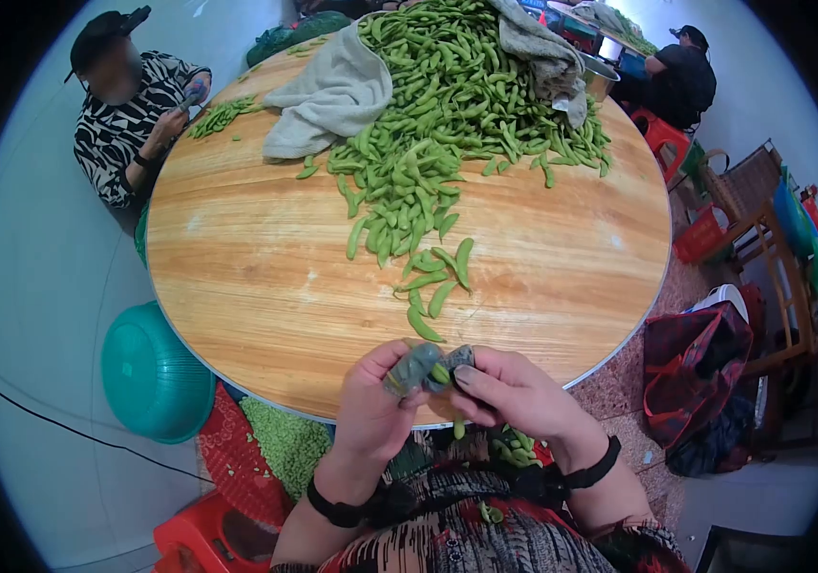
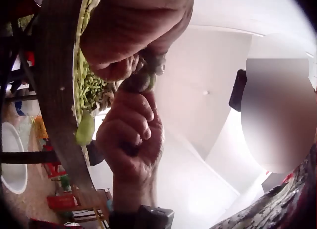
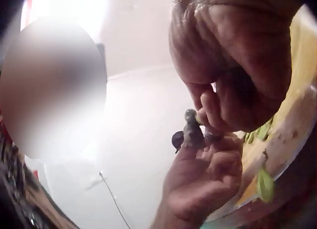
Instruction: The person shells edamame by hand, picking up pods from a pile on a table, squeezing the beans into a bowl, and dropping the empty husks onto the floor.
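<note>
Both hands meet over the table's near edge in the head view. My left hand (image 1: pixel 375 401) and right hand (image 1: pixel 514 392) pinch a small green soybean pod (image 1: pixel 440 372) between their fingertips. Greyish covers (image 1: pixel 414 368) wrap some of the fingertips; the right thumb's tip looks dark. In the left wrist view the curled right hand (image 2: pixel 131 130) shows below the left. The left hand (image 3: pixel 203 182) shows under the right in the right wrist view. Another pod (image 1: pixel 459 426) is at the table rim, just below the right fingers. Several loose pods (image 1: pixel 437 277) lie ahead.
A large pile of pods (image 1: pixel 447 86) with grey cloths (image 1: pixel 332 91) covers the round table's (image 1: pixel 246 258) far side. Shelled beans (image 1: pixel 285 444) lie below left, near a teal basin (image 1: pixel 156 372) and red stool (image 1: pixel 203 535). Another person (image 1: pixel 137 115) sits at far left.
</note>
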Demonstrator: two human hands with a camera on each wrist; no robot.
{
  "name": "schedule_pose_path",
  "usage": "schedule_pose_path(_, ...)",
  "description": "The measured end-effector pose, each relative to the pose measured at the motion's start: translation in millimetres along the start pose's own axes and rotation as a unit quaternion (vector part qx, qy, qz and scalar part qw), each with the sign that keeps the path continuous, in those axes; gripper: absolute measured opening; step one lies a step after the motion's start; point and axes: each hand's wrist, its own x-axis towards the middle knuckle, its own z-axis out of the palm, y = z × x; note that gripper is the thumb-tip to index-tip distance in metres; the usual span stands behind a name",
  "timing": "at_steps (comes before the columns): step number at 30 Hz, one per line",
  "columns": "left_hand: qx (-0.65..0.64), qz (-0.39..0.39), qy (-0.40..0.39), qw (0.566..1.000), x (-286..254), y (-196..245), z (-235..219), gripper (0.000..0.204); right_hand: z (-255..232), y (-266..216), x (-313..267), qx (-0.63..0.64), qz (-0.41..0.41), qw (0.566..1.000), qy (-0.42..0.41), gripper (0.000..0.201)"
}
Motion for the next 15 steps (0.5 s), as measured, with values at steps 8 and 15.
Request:
schedule_pose_path(8,0.202,0.113,0.070,0.970,1.9,-12.1,13.8,0.005,0.4,5.9,-7.1,-0.084,-0.069,0.994,0.030,0.026)
schedule_pose_path(15,0.242,0.183,0.078,0.950,-0.1,-16.1,10.2,0.008,6.0,7.7,-9.5,0.027,-0.051,0.997,0.042,0.024)
